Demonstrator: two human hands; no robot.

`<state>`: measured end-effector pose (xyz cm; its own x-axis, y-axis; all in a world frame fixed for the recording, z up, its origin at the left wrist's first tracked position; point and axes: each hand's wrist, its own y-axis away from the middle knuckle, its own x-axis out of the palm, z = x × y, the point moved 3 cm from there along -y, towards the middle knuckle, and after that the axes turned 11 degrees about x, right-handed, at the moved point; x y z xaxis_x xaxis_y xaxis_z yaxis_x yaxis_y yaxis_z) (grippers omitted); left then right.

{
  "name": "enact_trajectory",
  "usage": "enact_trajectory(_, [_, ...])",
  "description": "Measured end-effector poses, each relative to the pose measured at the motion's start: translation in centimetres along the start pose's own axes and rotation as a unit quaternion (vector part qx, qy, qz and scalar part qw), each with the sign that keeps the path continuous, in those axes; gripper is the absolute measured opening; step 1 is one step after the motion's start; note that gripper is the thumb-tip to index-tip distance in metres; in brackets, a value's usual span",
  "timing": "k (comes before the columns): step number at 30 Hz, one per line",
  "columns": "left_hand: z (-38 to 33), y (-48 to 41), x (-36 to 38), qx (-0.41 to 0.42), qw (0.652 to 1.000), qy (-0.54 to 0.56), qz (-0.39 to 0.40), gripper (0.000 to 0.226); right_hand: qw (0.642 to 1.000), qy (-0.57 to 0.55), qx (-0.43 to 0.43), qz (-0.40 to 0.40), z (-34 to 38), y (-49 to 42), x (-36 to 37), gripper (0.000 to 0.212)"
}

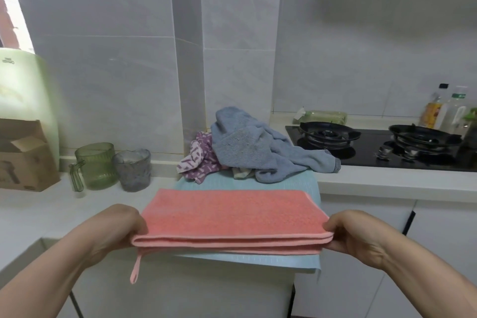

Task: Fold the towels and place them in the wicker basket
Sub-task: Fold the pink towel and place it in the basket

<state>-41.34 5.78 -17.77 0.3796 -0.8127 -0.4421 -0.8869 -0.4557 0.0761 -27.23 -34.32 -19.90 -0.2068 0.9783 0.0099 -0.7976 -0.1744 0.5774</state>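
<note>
Towel of salmon-pink terry [227, 214], doubled into a long band, lying flat on the pale blue cloth [258, 259], near edge pinched at either end by left hand [121, 224] and right hand [353, 232]. Keep both corners level and hems matched, then carry one end across onto the other and smooth flat. Crumpled grey-blue towel [247, 147] and purple patterned cloth [198, 160] heaped just behind, not yet folded. Wicker basket nowhere in view

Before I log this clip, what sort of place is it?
Most likely a home kitchen: a black gas hob with two burners is set into a white counter, bottles stand beside it, and the walls are tiled.
</note>
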Motion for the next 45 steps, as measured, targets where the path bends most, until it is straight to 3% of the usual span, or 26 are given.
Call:
enact_trajectory(6, [0.9,0.0,-0.1,0.015,0.992,-0.124,0.008,0.022,0.997,0.067,-0.010,-0.027,-1.0,0.0,-0.2,0.014])
enact_trajectory(11, [2.2,-1.1,0.1,0.015,0.988,-0.155,-0.019,0.006,0.988,0.150,0.001,-0.020,-1.7,-0.4,-0.1,0.018])
enact_trajectory(14, [1.4,-2.0,0.2,0.020,0.983,-0.182,-0.026,0.013,0.980,0.196,0.001,-0.024,-0.8,-0.5,0.2,0.013])
enact_trajectory(20, [-0.6,-5.3,1.4,-0.001,0.994,-0.110,-0.011,0.021,0.960,0.244,-0.067,-0.117,3.1,-2.3,2.0,0.032])
enact_trajectory(25, [-1.1,-7.0,2.2,-0.037,0.999,-0.036,-0.013,0.029,0.954,0.261,-0.045,-0.137,3.1,-3.3,3.5,0.021])
enact_trajectory(28, [-0.9,-7.2,2.5,-0.024,0.998,-0.035,-0.037,0.021,0.950,0.257,-0.080,-0.160,3.1,-3.5,3.5,0.021])
enact_trajectory(35, [-0.8,-7.7,2.7,0.034,0.999,0.013,-0.035,0.017,0.968,0.178,-0.130,-0.123,3.6,-3.8,3.3,0.014])
enact_trajectory(38, [-0.8,-8.4,2.7,0.091,0.992,-0.035,-0.083,0.015,0.964,0.171,-0.151,-0.139,4.2,-4.0,3.5,0.007])
enact_trajectory(41, [-1.0,-9.3,2.2,0.116,0.975,-0.077,-0.171,0.015,0.961,0.155,-0.171,-0.152,5.1,-4.7,3.7,0.015])
enact_trajectory(43, [-1.3,-9.7,2.3,0.124,0.969,-0.132,-0.170,0.017,0.958,0.176,-0.161,-0.158,5.5,-5.5,3.7,0.025])
enact_trajectory(44, [-1.3,-9.8,2.5,0.124,0.960,-0.196,-0.156,0.020,0.943,0.232,-0.159,-0.178,5.7,-5.7,3.7,0.032])
enact_trajectory(45, [-1.3,-9.7,2.7,0.141,0.936,-0.286,-0.150,0.026,0.904,0.325,-0.169,-0.223,5.8,-5.6,3.8,0.039])
